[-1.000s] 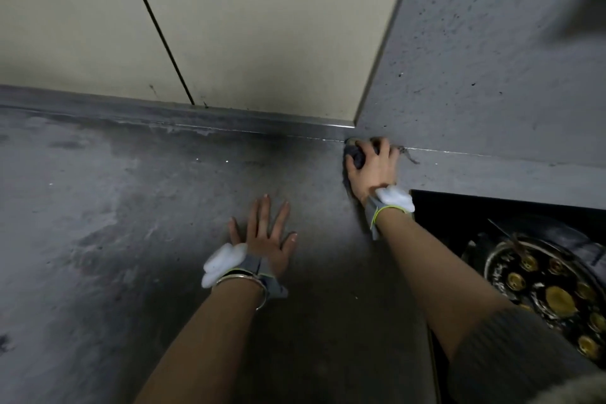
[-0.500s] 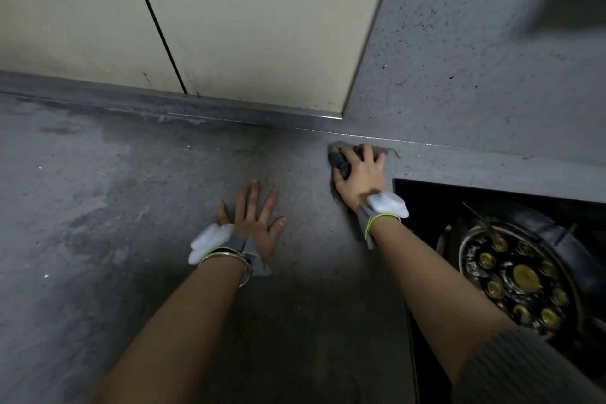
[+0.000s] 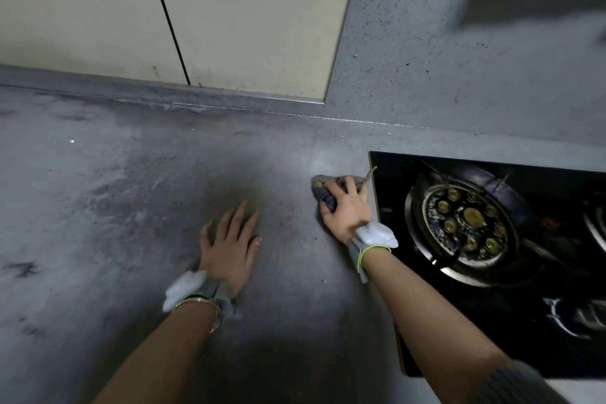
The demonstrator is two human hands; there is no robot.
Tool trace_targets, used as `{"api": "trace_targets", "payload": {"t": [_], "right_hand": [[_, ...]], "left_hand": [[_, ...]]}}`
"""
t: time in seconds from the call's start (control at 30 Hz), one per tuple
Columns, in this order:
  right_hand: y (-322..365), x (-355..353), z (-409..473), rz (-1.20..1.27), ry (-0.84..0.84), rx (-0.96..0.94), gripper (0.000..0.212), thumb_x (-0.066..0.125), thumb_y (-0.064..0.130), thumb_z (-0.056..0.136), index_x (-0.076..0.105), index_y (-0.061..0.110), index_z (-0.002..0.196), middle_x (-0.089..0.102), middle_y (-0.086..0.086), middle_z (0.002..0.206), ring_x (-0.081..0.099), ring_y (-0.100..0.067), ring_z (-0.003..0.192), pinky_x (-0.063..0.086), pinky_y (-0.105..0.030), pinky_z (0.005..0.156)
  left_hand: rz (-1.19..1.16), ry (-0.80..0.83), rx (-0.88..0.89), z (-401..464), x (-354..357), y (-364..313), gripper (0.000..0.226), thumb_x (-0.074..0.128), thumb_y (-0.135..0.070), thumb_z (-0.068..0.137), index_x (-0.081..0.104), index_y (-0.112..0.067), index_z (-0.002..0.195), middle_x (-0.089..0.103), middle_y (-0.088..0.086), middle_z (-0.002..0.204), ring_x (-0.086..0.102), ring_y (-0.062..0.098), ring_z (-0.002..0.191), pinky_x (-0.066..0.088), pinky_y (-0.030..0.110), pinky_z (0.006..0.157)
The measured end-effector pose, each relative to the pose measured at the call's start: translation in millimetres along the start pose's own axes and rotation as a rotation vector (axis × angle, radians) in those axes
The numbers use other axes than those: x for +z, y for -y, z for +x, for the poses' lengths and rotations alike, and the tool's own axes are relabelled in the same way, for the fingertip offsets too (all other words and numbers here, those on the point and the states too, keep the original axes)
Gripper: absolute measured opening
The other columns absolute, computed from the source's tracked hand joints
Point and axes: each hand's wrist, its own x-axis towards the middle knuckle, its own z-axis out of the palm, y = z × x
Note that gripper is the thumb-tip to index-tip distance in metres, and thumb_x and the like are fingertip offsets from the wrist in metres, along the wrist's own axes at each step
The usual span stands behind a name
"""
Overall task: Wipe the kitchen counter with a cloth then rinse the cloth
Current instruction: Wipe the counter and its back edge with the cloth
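Right hand (image 3: pixel 347 211) fingers clenched round the grey cloth (image 3: pixel 323 195) beside the gas hob (image 3: pixel 475 223), left hand (image 3: pixel 231 244) flat, fingers released, on the table (image 3: pixel 114 207)

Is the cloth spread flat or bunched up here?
Bunched up. The cloth sits as a crumpled wad under the right hand, whose fingers curl over it on the counter beside the stove.

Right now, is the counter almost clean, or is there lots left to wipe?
Still wiping. The right hand grips the bunched cloth on the counter, beside the stove; the left hand rests flat. A paler patch just behind the cloth looks wiped. Dark smudges to the left remain, and no sink shows, so rinsing is not yet begun.
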Motion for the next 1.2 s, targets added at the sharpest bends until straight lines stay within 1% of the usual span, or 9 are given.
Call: {"api": "trace_targets", "payload": {"t": [0.07, 0.13, 0.27, 0.4, 0.47, 0.57, 0.67, 1.0, 1.2], "right_hand": [[-1.4, 0.9, -14.7, 0.008, 0.005, 0.013, 0.04, 0.053, 0.034, 0.087, 0.051, 0.029, 0.126, 0.036, -0.003, 0.136, 0.029, -0.036, 0.122, 0.045, -0.039, 0.089], [-0.9, -0.9, -36.5, 0.009, 0.012, 0.016, 0.04, 0.052, 0.034, 0.087, 0.051, 0.03, 0.127, 0.036, -0.002, 0.135, 0.03, -0.034, 0.121, 0.044, -0.038, 0.089], [-0.4, -0.1, -83.3, -0.019, 0.042, 0.006, 0.043, 0.051, 0.034, 0.088, 0.047, 0.032, 0.131, 0.036, -0.003, 0.133, 0.031, -0.032, 0.122, 0.037, -0.037, 0.099], [0.5, 3.4, -126.9, 0.006, 0.022, 0.04, 0.042, 0.052, 0.034, 0.088, 0.048, 0.032, 0.13, 0.037, -0.002, 0.133, 0.03, -0.031, 0.121, 0.042, -0.034, 0.09], [1.0, 4.8, -147.9, -0.001, 0.016, 0.048, 0.042, 0.052, 0.035, 0.088, 0.048, 0.032, 0.13, 0.037, -0.001, 0.134, 0.029, -0.031, 0.12, 0.042, -0.033, 0.089], [1.0, 7.4, -174.8, -0.012, 0.026, 0.05, 0.042, 0.051, 0.035, 0.089, 0.048, 0.031, 0.13, 0.036, -0.003, 0.135, 0.03, -0.033, 0.12, 0.04, -0.034, 0.094], [3.0, 10.5, -199.3, 0.003, 0.02, 0.077, 0.043, 0.051, 0.035, 0.089, 0.047, 0.03, 0.132, 0.034, -0.003, 0.138, 0.028, -0.033, 0.124, 0.041, -0.033, 0.094], [8.9, 22.8, -257.9, 0.038, -0.082, 0.104, 0.041, 0.053, 0.035, 0.089, 0.053, 0.027, 0.129, 0.042, -0.003, 0.133, 0.034, -0.028, 0.118, 0.038, -0.029, 0.094], [11.7, 31.2, -237.7, 0.11, -0.187, 0.123, 0.036, 0.058, 0.03, 0.088, 0.06, 0.022, 0.123, 0.048, -0.007, 0.13, 0.037, -0.03, 0.118, 0.047, -0.034, 0.081]], "left_hand": [[-0.042, -0.064, 0.028, -26.2, -1.7, 0.0, 0.059, 0.015, -0.044, 0.098, 0.057, -0.019, 0.13, 0.051, 0.003, 0.14, 0.044, 0.022, 0.128, 0.032, 0.045, 0.098], [-0.056, -0.101, 0.042, -56.6, -1.6, 6.8, 0.07, 0.005, -0.043, 0.1, 0.068, -0.015, 0.114, 0.065, 0.006, 0.121, 0.045, 0.021, 0.114, 0.039, 0.042, 0.089], [-0.044, -0.089, 0.071, -100.2, -0.8, 22.7, 0.064, 0.005, -0.041, 0.101, 0.064, -0.019, 0.109, 0.062, 0.005, 0.113, 0.045, 0.019, 0.107, 0.031, 0.04, 0.084], [-0.054, -0.107, 0.09, -126.5, -2.8, 28.4, 0.071, 0.003, -0.039, 0.101, 0.07, -0.019, 0.104, 0.065, 0.0, 0.105, 0.046, 0.015, 0.104, 0.027, 0.038, 0.085], [-0.029, -0.06, 0.09, -132.3, -3.3, 26.8, 0.065, 0.008, -0.037, 0.1, 0.068, -0.019, 0.115, 0.065, -0.001, 0.114, 0.05, 0.015, 0.112, 0.032, 0.04, 0.091], [0.001, 0.061, 0.09, -130.2, -1.4, 25.4, 0.048, 0.016, -0.032, 0.101, 0.028, -0.025, 0.148, 0.031, -0.008, 0.149, 0.027, 0.009, 0.138, 0.021, 0.04, 0.109], [0.085, 0.099, 0.085, -127.6, -8.1, 22.1, 0.049, 0.019, -0.033, 0.102, 0.013, -0.028, 0.151, 0.019, -0.011, 0.152, 0.02, 0.008, 0.139, 0.015, 0.038, 0.107], [0.092, 0.106, 0.07, -128.6, -13.7, 16.2, 0.049, 0.021, -0.038, 0.102, 0.017, -0.028, 0.15, 0.025, -0.009, 0.15, 0.024, 0.012, 0.137, 0.019, 0.042, 0.111], [-0.088, -0.077, 0.018, -114.4, -1.5, 15.8, 0.027, 0.043, -0.029, 0.097, 0.058, -0.021, 0.118, 0.054, 0.003, 0.12, 0.047, 0.024, 0.114, 0.025, 0.042, 0.093]]}}
